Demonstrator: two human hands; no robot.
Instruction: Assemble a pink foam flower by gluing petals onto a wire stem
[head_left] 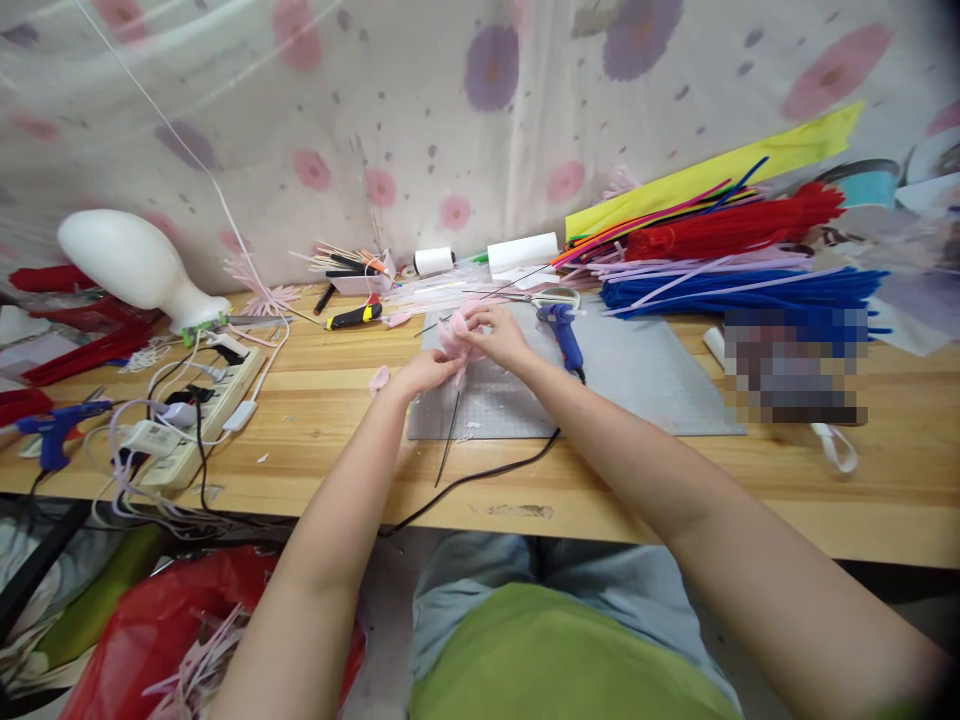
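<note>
A soft pink flower (452, 335) with a thin dark wire stem (448, 440) is held over the left part of the grey cutting mat (637, 385). The fingers of my left hand (433, 370) are closed at its lower left side, near the base. From the right, my right hand (499, 335) pinches its petals, and my fingers hide part of the bloom. A blue glue gun (564, 338) lies on the mat just right of my right hand. Behind it are scissors (559, 297). A loose pink petal (379, 380) rests on the wooden table left of my left hand.
A yellow-black utility knife (354, 317) lies at the back left. Blue pipe cleaners (742, 292) and red ones (735, 225) are piled at the back right. On the left stand a power strip (202, 420), a second glue gun (60, 430) and a white foam head (131, 255). A black cord (480, 475) crosses the front.
</note>
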